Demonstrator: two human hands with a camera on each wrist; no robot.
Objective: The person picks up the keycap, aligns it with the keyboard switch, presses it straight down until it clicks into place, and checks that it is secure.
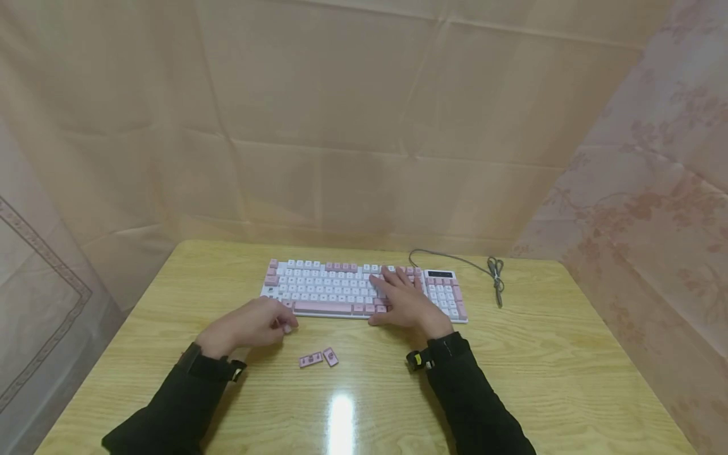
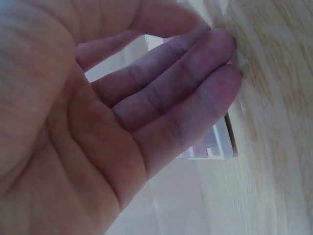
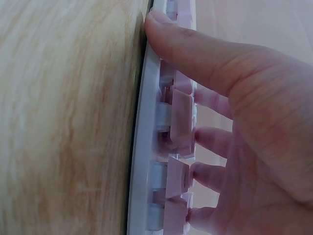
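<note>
A pink-and-white keyboard [image 1: 324,308] lies on the table. My right hand [image 1: 406,305] rests across its right part, fingers spread over the keys. In the right wrist view the thumb [image 3: 195,51] lies on the keyboard's front edge and the other fingertips touch pink keys [image 3: 182,117]. My left hand [image 1: 253,325] is at the front left corner, its fingers bent and the thumb near the index finger. A pale spot shows at those fingertips; whether it is a nail or a small held piece cannot be made out. Small pink keycaps [image 1: 311,359] lie on the table in front.
The keyboard's grey cable [image 1: 455,258] runs right to a tied bundle [image 1: 496,272] on the wooden table [image 1: 540,354]. A beige cloth [image 1: 364,126] hangs behind the table, with patterned cloth [image 1: 671,208] on the right. Light glares off the table's front.
</note>
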